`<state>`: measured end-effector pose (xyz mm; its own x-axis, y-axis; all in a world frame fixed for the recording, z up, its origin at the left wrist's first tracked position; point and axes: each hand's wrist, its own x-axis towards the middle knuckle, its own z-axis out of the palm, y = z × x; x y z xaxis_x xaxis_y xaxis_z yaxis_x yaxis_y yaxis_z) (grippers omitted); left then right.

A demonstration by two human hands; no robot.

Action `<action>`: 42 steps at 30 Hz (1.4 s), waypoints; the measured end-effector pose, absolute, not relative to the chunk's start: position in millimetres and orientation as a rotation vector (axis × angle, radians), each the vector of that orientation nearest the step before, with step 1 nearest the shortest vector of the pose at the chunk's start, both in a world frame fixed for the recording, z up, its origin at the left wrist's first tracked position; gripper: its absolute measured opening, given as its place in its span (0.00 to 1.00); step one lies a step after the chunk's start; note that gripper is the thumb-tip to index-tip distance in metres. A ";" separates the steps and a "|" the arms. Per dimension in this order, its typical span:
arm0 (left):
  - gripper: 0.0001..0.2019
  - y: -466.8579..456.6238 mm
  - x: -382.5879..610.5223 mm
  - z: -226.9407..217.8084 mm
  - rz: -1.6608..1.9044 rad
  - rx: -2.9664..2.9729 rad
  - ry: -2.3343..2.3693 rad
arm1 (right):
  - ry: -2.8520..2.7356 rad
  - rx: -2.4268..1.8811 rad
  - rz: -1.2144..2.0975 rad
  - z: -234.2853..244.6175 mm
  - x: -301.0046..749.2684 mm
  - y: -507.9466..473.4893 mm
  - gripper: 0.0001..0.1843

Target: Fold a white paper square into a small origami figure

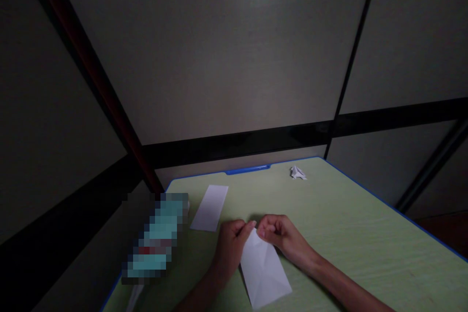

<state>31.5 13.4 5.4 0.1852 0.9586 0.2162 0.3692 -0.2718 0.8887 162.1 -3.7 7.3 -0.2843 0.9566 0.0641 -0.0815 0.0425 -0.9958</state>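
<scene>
A sheet of white paper (263, 270) with crease lines lies on the green table, its far end narrowed to a folded point. At the left side of that point, my left hand (233, 243) pinches the paper between thumb and curled fingers. My right hand (276, 231) grips the right side of the same tip, thumb and forefinger pressed together. The two hands are close to each other but slightly apart. Beyond my left hand rests a second white paper (210, 208), a flat rectangle. A small folded paper figure (298, 172) stands near the table's far edge.
The pale green table (347, 219) has a blue rim and a blue handle-like strip (248, 169) at the back. A blurred turquoise item (157, 236) lies along the left edge. Grey panels (237, 58) with dark bands rise behind the table.
</scene>
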 end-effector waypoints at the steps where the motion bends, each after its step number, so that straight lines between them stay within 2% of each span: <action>1: 0.18 12.9 31.4 6.1 1.073 1.753 1.252 | -1.377 -0.943 1.422 7.3 162.1 -3.8 0.16; 11: 0.11 13.6 30.2 8.1 1.094 1.512 1.150 | -1.270 -0.853 1.507 9.9 166.4 -3.1 0.13; 16: 0.11 12.3 29.8 12.7 1.289 1.420 1.256 | -1.130 -0.880 1.398 11.2 169.6 -1.8 0.24; 21: 0.11 8.4 31.9 8.4 1.123 1.441 1.054 | -0.856 -0.901 1.203 14.3 175.7 3.2 0.25; 25: 0.11 9.5 31.9 1.5 0.968 1.444 0.948 | -0.790 -0.853 1.194 14.1 174.0 3.5 0.25; 31: 0.11 9.9 34.4 6.4 1.055 1.316 0.925 | -0.854 -0.793 1.272 16.7 161.8 -1.5 0.25; 35: 0.10 5.6 37.0 10.4 1.057 1.319 0.921 | -0.935 -0.873 1.245 14.7 158.5 -1.6 0.21; 42: 0.08 8.6 35.6 12.5 1.287 1.386 1.071 | -1.064 -0.918 1.312 7.8 158.4 -1.4 0.12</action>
<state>35.6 8.6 12.5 0.0707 0.9800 0.1858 0.0045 -0.1866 0.9824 158.4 -1.4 7.8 -0.0384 0.9960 0.0812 -0.2850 0.0670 -0.9562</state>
